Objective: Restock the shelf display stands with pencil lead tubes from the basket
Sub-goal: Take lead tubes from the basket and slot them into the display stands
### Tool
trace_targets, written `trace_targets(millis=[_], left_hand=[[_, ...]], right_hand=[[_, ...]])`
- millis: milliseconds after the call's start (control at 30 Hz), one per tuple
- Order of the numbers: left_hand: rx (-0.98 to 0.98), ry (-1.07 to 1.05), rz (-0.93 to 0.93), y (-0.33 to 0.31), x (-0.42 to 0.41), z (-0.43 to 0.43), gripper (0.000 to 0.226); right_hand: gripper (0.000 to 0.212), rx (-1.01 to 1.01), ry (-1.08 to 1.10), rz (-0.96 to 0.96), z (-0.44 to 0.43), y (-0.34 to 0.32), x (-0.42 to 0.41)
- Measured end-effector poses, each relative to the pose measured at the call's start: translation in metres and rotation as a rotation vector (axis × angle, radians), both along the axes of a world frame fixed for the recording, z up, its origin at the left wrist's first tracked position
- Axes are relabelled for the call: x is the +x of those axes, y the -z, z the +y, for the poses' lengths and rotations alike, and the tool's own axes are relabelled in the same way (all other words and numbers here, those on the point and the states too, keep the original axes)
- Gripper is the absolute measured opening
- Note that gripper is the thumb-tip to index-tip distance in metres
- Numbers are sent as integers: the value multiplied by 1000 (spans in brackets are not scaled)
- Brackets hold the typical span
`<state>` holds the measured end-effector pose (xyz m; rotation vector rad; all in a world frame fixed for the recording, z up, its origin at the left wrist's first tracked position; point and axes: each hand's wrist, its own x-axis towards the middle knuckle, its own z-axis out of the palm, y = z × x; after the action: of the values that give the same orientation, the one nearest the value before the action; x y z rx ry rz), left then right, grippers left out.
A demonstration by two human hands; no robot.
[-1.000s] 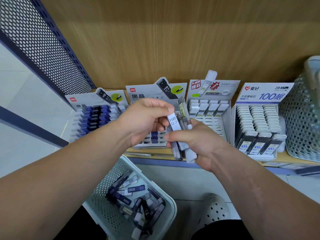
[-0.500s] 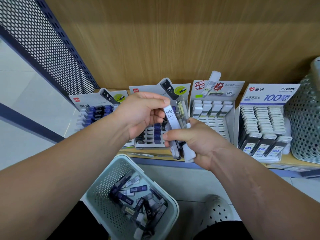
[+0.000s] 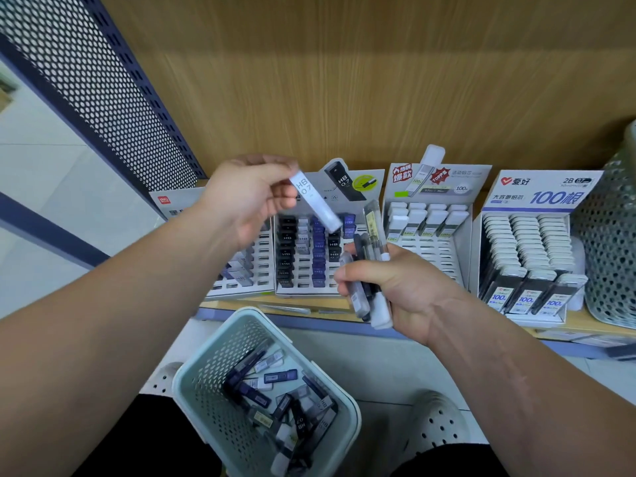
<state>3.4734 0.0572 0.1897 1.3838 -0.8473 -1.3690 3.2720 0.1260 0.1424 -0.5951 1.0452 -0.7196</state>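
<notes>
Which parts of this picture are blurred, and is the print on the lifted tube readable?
Head view: the white tube in the left hand is slightly smeared, yet HB 07 reads; the bundle of tubes in the right hand is blurred too.

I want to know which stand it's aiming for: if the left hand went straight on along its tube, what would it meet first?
Probably the second stand from the left, near its dark tubes: the HB 0.7 tube in the left hand slants down-right over it. Depth is unclear.
</notes>
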Motion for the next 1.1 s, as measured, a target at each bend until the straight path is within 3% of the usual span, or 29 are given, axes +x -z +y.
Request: trace_targets(millis=[133,300,467,600,733,867,1100], left_hand=[[9,38,-98,10,17,6,9],[-50,108,-404,7,58,12,1],[-82,227,-642,1,99,28,5],[-129,119,-745,12,111,35,5],[-186,66,-949,30,107,19,8],[-299,180,-1194,46,96,2,5],[-338,359,-1369,64,89,-15,5]], right_hand=[[35,0,37,-11,-5,1,-3],[41,-28,7,19,-5,2,3],[62,-48,-11,80,-6,1,13],[77,-58,-33,122,-5,1,19],[59,-61,-46,112,-2,1,23],[40,-57,-18,101,0,5,19],[41,-55,-15,121,-4,9,14]])
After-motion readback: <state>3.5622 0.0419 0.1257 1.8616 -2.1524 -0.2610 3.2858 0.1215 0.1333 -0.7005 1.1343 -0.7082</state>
